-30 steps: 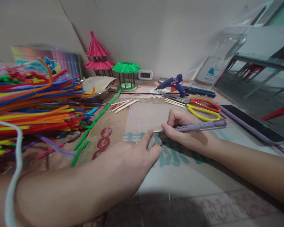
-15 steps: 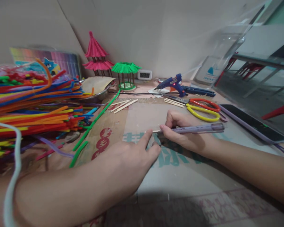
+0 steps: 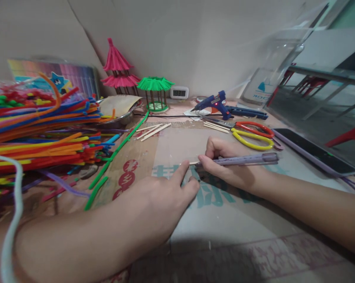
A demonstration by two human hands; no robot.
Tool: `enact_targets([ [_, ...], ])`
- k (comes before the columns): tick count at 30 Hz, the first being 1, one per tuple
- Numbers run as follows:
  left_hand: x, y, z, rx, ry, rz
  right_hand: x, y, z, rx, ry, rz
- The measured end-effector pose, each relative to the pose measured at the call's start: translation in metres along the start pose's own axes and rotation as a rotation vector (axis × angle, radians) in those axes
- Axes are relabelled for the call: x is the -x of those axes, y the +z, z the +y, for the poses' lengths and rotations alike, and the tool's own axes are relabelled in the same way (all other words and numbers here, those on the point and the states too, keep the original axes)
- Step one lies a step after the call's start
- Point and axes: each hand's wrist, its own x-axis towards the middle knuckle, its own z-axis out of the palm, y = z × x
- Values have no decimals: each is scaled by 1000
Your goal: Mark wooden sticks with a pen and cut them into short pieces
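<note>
In my right hand (image 3: 224, 157) I grip a purple-grey marker pen (image 3: 248, 158), tilted low with its tip toward the left. The tip meets or nearly meets the end of a short, pale wooden stick (image 3: 193, 163); my fingers partly hide that spot. My left hand (image 3: 162, 192) pins this stick on the cardboard with the index fingertip, its thumb bent close by. Several similar wooden sticks (image 3: 154, 132) lie behind my left hand, and another small group of sticks (image 3: 216, 127) lies beside the scissors (image 3: 252, 135).
Bundles of colourful pipe cleaners (image 3: 44, 125) fill the left side. A green-roofed model (image 3: 155, 92), pink tiered model (image 3: 118, 67) and small digital clock (image 3: 179, 92) stand at the back. A blue glue gun (image 3: 214, 104) and phone (image 3: 316, 151) are to the right.
The whole scene sits slightly further left as the camera shifts. Both hands keep nearly the same pose around the stick and marker pen.
</note>
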Motion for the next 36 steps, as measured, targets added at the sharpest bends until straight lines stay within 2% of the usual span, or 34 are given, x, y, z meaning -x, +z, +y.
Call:
enact_targets([
  [21,-4,-6,2,-78,63,39,1,-2,-1,21,0,-3],
  [26,-2,-5,1,9,5,-8,1,0,1,20,-1,-2],
  [36,1,-3,1,52,-13,52,2,1,1,-7,13,-10],
])
